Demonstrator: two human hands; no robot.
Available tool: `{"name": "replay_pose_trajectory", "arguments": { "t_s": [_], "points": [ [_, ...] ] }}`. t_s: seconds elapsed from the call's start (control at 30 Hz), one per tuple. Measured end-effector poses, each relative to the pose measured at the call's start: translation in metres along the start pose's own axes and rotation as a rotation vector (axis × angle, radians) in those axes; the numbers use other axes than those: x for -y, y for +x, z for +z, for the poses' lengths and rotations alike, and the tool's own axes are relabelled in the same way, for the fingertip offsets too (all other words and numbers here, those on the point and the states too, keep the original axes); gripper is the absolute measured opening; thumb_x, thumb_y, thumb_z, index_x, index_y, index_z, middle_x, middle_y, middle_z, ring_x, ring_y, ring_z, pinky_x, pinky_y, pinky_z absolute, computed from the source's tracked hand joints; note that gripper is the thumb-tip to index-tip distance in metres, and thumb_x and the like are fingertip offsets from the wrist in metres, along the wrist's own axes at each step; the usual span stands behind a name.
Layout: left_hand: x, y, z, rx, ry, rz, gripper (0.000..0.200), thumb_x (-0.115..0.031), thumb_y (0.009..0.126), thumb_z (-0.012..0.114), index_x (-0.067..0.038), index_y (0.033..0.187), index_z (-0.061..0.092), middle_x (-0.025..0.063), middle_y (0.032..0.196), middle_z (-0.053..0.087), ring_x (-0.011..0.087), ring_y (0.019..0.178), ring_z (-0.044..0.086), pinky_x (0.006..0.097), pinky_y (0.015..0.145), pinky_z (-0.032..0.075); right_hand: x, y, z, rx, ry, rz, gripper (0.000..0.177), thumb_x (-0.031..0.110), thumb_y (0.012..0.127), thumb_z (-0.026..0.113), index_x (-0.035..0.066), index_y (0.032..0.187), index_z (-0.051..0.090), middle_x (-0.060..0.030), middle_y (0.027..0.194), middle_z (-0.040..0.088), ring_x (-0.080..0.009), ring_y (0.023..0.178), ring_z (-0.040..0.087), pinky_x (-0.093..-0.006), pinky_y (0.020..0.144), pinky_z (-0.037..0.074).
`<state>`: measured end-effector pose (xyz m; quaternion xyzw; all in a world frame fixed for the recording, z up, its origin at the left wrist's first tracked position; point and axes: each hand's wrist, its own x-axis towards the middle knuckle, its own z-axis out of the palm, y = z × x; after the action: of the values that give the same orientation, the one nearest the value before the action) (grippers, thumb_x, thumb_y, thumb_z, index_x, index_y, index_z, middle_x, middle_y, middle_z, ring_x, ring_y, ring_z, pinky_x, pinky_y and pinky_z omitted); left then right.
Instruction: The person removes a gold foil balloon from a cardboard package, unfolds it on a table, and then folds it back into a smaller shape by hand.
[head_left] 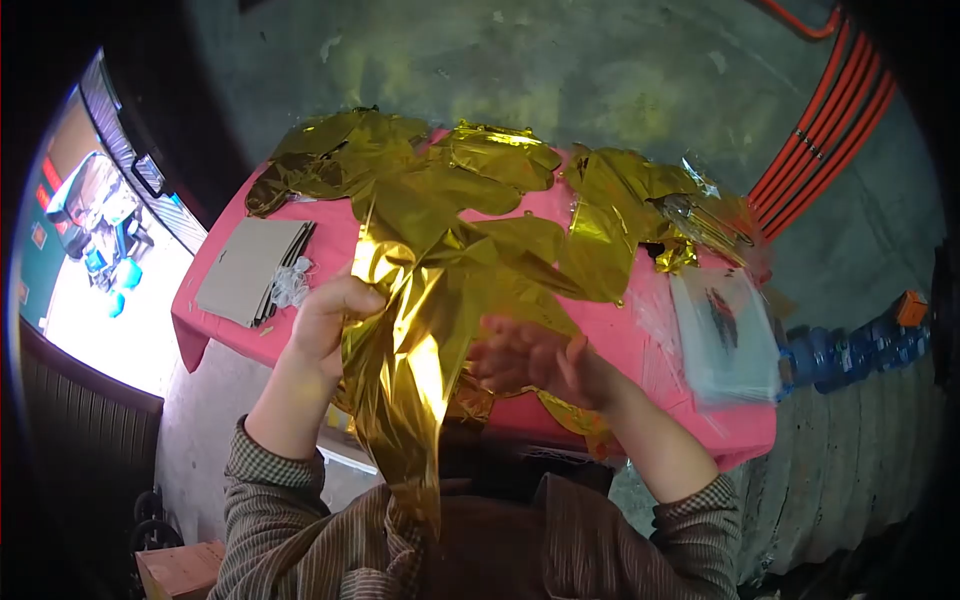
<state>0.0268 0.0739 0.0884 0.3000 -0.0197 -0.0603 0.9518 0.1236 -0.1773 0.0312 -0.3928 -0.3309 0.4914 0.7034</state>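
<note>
A large crumpled sheet of shiny gold foil (415, 330) hangs over the near edge of the pink-covered table (650, 350). My left hand (345, 305) is closed on the foil's left edge, thumb on top. Just right of the hanging foil, my right hand (535, 355) is raised with its fingers apart, slightly blurred, palm towards the foil; nothing shows in it. More flat gold foil pieces (610, 220) lie spread across the table beyond both hands.
Grey flat sheets (255, 270) lie at the table's left beside a white tangle (291, 284). Clear plastic bags (728, 335) are stacked at the right. Blue bottles (850, 350) stand beyond the right edge. A cardboard box (180, 570) is at lower left; red pipes (825, 130) run at upper right.
</note>
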Motion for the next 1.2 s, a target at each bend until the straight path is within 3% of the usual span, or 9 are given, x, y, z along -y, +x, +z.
{"name": "replay_pose_trajectory", "arguments": {
  "t_s": [0.2, 0.27, 0.4, 0.5, 0.6, 0.63, 0.8, 1.07, 1.2],
  "points": [
    [0.014, -0.017, -0.019, -0.112, 0.109, -0.047, 0.062, 0.003, 0.068, 0.049, 0.004, 0.129, 0.040, 0.0213, 0.111, 0.059, 0.0303, 0.094, 0.064, 0.0425, 0.080, 0.055, 0.007, 0.032, -0.031, 0.214, 0.333, -0.240, 0.075, 0.065, 0.087, 0.041, 0.009, 0.137, 0.037, -0.0129, 0.132, 0.050, -0.0271, 0.118, 0.052, -0.0455, 0.100, 0.037],
    [0.020, -0.024, -0.031, -0.232, 0.173, -0.146, 0.061, 0.003, 0.068, 0.051, 0.002, 0.128, 0.043, 0.0192, 0.110, 0.060, 0.0277, 0.093, 0.064, 0.0404, 0.081, 0.055, 0.026, 0.031, -0.013, -0.530, 0.308, -0.085, 0.064, 0.058, 0.092, 0.039, 0.005, 0.128, 0.047, -0.0133, 0.128, 0.054, -0.0275, 0.113, 0.055, -0.0449, 0.093, 0.044],
    [0.057, -0.030, -0.050, -0.387, 0.112, -0.248, 0.033, -0.004, 0.080, 0.053, 0.003, 0.112, 0.053, 0.0200, 0.103, 0.062, 0.0268, 0.083, 0.066, 0.0386, 0.074, 0.056, 0.015, 0.026, -0.053, -0.615, 0.318, 0.003, 0.034, 0.030, 0.094, 0.050, 0.006, 0.118, 0.053, -0.0091, 0.108, 0.064, -0.0242, 0.098, 0.062, -0.0388, 0.081, 0.051],
    [0.068, -0.038, -0.044, -0.067, -0.309, -0.421, 0.026, -0.010, 0.087, 0.054, 0.001, 0.111, 0.055, 0.0186, 0.105, 0.063, 0.0246, 0.087, 0.065, 0.0371, 0.077, 0.055, 0.020, 0.014, -0.089, -0.516, 0.264, -0.165, 0.032, 0.023, 0.095, 0.048, 0.005, 0.121, 0.051, -0.0101, 0.112, 0.062, -0.0249, 0.101, 0.061, -0.0400, 0.087, 0.050],
    [0.075, -0.048, -0.012, -0.200, 0.032, -0.209, 0.035, -0.014, 0.091, 0.055, 0.001, 0.122, 0.051, 0.0090, 0.108, 0.064, 0.0184, 0.097, 0.062, 0.0343, 0.087, 0.049, 0.044, 0.013, -0.088, -0.469, 0.303, -0.213, 0.037, 0.021, 0.096, 0.046, 0.004, 0.129, 0.046, -0.0114, 0.127, 0.054, -0.0244, 0.115, 0.054, -0.0405, 0.099, 0.043],
    [0.074, -0.050, -0.023, -0.023, 0.124, -0.251, 0.033, -0.015, 0.091, 0.057, -0.001, 0.120, 0.054, 0.0035, 0.104, 0.064, 0.0123, 0.091, 0.062, 0.0276, 0.078, 0.050, 0.046, 0.011, -0.100, -0.378, 0.330, -0.209, 0.038, 0.020, 0.096, 0.045, 0.004, 0.130, 0.045, -0.0111, 0.129, 0.053, -0.0241, 0.118, 0.052, -0.0406, 0.100, 0.042],
    [0.067, -0.060, -0.040, -0.160, 0.650, -0.319, 0.015, -0.017, 0.090, 0.062, -0.003, 0.097, 0.062, -0.0034, 0.076, 0.062, 0.0018, 0.064, 0.057, 0.0154, 0.052, 0.045, 0.044, 0.024, -0.113, -0.488, 0.261, -0.226, 0.035, 0.016, 0.096, 0.046, 0.003, 0.129, 0.045, -0.0111, 0.127, 0.054, -0.0236, 0.115, 0.054, -0.0395, 0.097, 0.045],
    [0.061, -0.055, -0.049, -0.366, 1.040, -0.113, 0.017, -0.011, 0.089, 0.061, -0.003, 0.075, 0.058, -0.0053, 0.057, 0.052, -0.0001, 0.048, 0.044, 0.0173, 0.044, 0.034, 0.022, 0.060, -0.140, -0.655, 0.297, -0.250, 0.010, 0.005, 0.089, 0.058, 0.006, 0.099, 0.059, -0.0028, 0.094, 0.064, -0.0139, 0.088, 0.062, -0.0300, 0.082, 0.052],
    [0.055, -0.044, -0.042, -0.467, 1.155, -0.092, 0.008, -0.009, 0.088, 0.062, -0.001, 0.090, 0.059, -0.0059, 0.058, 0.050, -0.0001, 0.050, 0.042, 0.0178, 0.045, 0.033, 0.014, 0.082, -0.170, -0.788, 0.253, -0.254, 0.004, 0.006, 0.088, 0.059, 0.007, 0.093, 0.059, -0.0027, 0.089, 0.063, -0.0133, 0.075, 0.061, -0.0265, 0.069, 0.051]
  ]
}}
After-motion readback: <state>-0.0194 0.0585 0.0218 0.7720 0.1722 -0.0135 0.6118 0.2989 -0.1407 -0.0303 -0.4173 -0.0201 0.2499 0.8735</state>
